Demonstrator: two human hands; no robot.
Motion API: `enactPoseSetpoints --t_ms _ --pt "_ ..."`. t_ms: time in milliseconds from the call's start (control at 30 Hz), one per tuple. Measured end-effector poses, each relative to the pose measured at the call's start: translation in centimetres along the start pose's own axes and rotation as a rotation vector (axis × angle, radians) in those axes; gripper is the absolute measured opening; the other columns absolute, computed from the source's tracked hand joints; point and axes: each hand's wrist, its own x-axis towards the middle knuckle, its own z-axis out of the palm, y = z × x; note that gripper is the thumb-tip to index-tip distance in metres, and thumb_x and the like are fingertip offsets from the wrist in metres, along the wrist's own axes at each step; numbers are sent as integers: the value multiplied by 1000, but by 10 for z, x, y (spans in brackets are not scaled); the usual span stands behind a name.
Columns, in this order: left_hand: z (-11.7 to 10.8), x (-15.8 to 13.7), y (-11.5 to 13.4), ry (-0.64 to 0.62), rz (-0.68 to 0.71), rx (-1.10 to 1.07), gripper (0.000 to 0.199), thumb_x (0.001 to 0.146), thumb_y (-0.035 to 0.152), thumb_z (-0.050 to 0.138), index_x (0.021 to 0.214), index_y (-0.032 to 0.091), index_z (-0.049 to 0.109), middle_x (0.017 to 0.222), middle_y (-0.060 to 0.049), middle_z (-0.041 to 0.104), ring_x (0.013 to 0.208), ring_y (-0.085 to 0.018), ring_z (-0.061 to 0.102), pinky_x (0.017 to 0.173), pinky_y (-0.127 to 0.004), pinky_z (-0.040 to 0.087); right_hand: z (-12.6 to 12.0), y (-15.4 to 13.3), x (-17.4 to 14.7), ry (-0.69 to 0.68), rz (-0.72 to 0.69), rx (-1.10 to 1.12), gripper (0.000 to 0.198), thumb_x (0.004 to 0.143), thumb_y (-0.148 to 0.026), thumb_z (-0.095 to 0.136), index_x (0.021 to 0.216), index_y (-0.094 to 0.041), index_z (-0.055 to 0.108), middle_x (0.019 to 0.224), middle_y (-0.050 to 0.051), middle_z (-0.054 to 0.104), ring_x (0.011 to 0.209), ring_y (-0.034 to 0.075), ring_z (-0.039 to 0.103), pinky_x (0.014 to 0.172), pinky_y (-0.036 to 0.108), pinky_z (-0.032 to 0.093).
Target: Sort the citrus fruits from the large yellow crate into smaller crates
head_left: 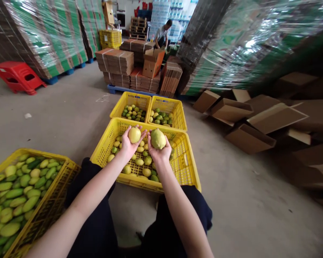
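Head view showed, nearest, a left-side yellow crate (47,154) packed with green fruit; beyond it, the left hand (126,144) cradled a yellow fruit (134,135) and the right hand (162,153) a greenish fruit (158,139), fingers partly spread, so a tilted palm could have let either roll off. Beneath, a large yellow crate (188,168) held scattered yellow and green fruit, and two smaller crates (180,114) behind held more.

The left hand (128,146) is holding a yellow fruit (134,135), the right hand (160,154) is cradling a greener fruit (158,138), above a large yellow crate (187,168).
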Motion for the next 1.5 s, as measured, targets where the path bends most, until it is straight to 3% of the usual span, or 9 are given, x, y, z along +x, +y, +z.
enactPoseSetpoints --t_ms 167,267,433,533,700,867,1167,1267,1500 --pt "14 -9 0 -15 -93 6 19 90 31 56 86 15 64 81 -7 74 84 -24 76 78 -36 65 8 -11 0 16 -3 91 29 75 -43 59 98 -26 67 96 3 75 79 18 69 71 33 59" --pt "17 -12 -3 -50 -117 8 20 88 32 56 89 14 65 84 -9 74 86 -26 76 78 -37 64 12 -13 -2 -6 -65 107 30 73 -40 59 98 -25 67 95 3 75 90 21 71 81 37 60" --pt "9 -2 -9 -26 -43 -87 26 85 32 51 98 15 66 94 -11 76 105 -27 72 88 -37 61 14 -6 -1 -79 -110 73 38 74 -42 59 106 -24 67 109 7 75 116 27 66 102 52 52" --pt "6 3 -9 -25 -11 -136 34 85 27 47 111 17 67 103 -10 76 110 -24 71 89 -33 60 16 0 0 -43 -74 167 37 77 -39 57 109 -23 66 111 7 75 118 27 66 105 53 51" --pt "12 5 -8 52 0 -196 39 89 21 42 118 14 67 107 -11 75 102 -21 73 84 -28 60 22 4 3 56 -15 357 31 80 -29 53 107 -22 67 105 4 78 113 25 69 109 50 50" --pt "15 6 -13 79 22 -199 30 88 13 49 110 18 69 97 -7 75 85 -17 74 86 -29 60 21 3 5 33 -20 377 29 79 -25 54 103 -20 68 102 5 78 109 26 71 108 51 51" --pt "12 7 -18 87 -3 -169 17 87 14 52 86 19 69 82 -2 72 78 -14 71 79 -24 60 22 -1 3 14 -19 375 23 76 -24 57 95 -20 69 97 4 78 95 24 73 103 49 55" --pt "10 7 -18 88 20 -139 21 88 15 49 78 21 66 81 -3 71 84 -13 71 83 -24 59 21 0 3 11 -6 375 18 74 -23 59 89 -20 68 95 4 78 90 23 74 101 49 56" --pt "8 6 -22 30 84 -17 26 90 25 41 84 20 66 90 -10 71 101 -19 70 90 -32 60 25 0 3 33 -35 375 16 72 -22 60 87 -21 66 89 2 78 82 21 74 96 47 59"
